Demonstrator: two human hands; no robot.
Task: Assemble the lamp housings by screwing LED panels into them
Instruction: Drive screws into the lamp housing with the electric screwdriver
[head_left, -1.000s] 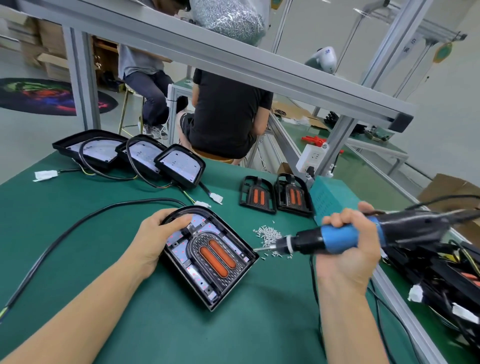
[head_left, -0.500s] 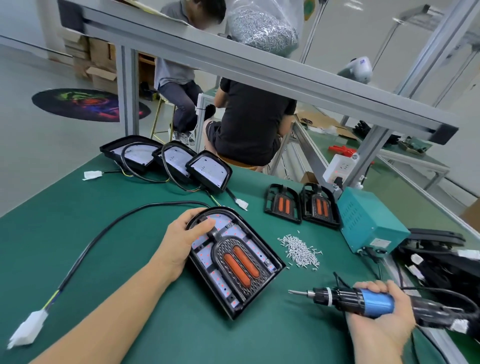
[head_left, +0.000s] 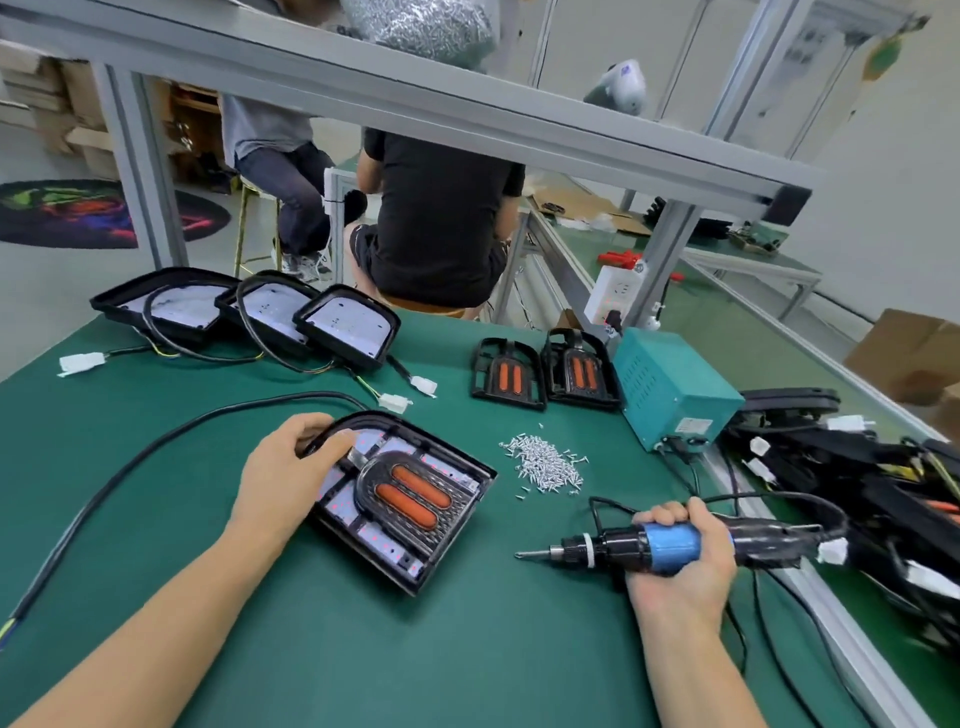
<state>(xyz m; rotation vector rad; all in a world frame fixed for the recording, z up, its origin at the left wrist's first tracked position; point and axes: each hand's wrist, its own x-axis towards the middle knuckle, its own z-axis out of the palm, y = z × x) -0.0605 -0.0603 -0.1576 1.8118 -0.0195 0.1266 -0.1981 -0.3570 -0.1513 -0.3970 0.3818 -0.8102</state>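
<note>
A black lamp housing (head_left: 457, 530) lies on the green bench, holding an LED panel with two orange strips (head_left: 410, 496). My left hand (head_left: 291, 467) grips the housing's rounded far-left corner, fingers curled over the rim. My right hand (head_left: 680, 561) holds a blue and black electric screwdriver (head_left: 613, 545) lying level just above the bench, its bit pointing left, a short way right of the housing. A heap of small silver screws (head_left: 545, 462) lies between housing and screwdriver, further back.
Three housings with white panels and cables (head_left: 343, 327) stand at the back left. Two black frames with orange strips (head_left: 545, 371) sit beside a teal power box (head_left: 670, 389). A pile of black parts (head_left: 872, 478) fills the right. A black cable (head_left: 130, 467) curves left. Two people sit behind.
My right hand lowered the screwdriver from above the screw heap down toward the bench near me. My left hand kept its hold on the housing.
</note>
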